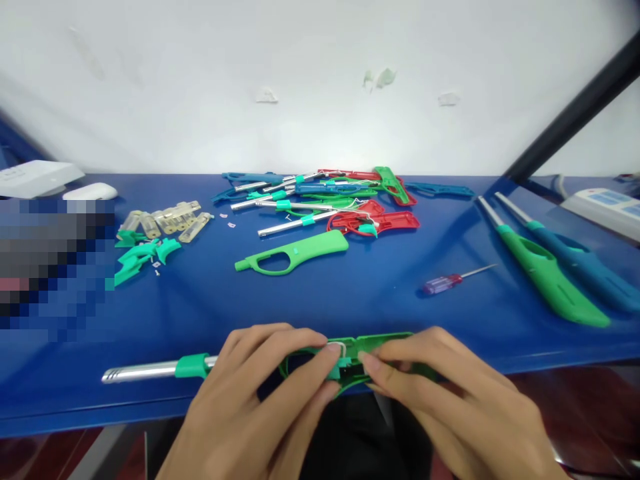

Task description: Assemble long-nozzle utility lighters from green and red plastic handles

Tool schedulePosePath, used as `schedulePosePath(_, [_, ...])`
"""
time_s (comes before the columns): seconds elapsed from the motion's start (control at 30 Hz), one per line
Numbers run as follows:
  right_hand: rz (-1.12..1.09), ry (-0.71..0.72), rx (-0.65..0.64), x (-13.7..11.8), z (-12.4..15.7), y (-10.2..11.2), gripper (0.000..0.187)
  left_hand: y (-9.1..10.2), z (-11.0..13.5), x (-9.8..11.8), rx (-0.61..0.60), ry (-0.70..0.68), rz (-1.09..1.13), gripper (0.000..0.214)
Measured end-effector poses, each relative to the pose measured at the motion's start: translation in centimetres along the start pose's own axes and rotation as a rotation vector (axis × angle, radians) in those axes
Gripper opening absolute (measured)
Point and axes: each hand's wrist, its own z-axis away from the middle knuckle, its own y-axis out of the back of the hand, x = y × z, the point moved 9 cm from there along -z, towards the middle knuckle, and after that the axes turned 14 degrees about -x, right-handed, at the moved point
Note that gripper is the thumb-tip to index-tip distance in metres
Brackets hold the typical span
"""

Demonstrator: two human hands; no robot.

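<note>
At the table's front edge, both hands are closed on a green lighter casing half (387, 340), its hollow inside facing up. My left hand (270, 393) wraps round the front part, its fingertips at a teal trigger piece (336, 371) and a white wire. Out to the left of that hand sticks a silver metal tube (143, 371) with a teal collar (191, 366). My right hand (440, 380) pinches the rear part of the casing, and its fingers hide what lies under them. A matching green casing half (315, 251) rests outer side up beyond the hands.
Red, green and blue casing halves with metal tubes (295, 223) are heaped at the back. Clear fuel tanks (167, 219) and teal triggers (143, 257) lie left. A screwdriver (445, 284), a green lighter (555, 277) and a blue lighter (585, 257) lie right.
</note>
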Motion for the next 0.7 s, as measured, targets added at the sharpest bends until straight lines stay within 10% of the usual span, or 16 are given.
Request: schedulePosePath(0.7, [0.029,0.082,0.083,-0.8,-0.7,1.3,0.028,0.0,0.6,-0.1,0.026,0.002,-0.024,0.023])
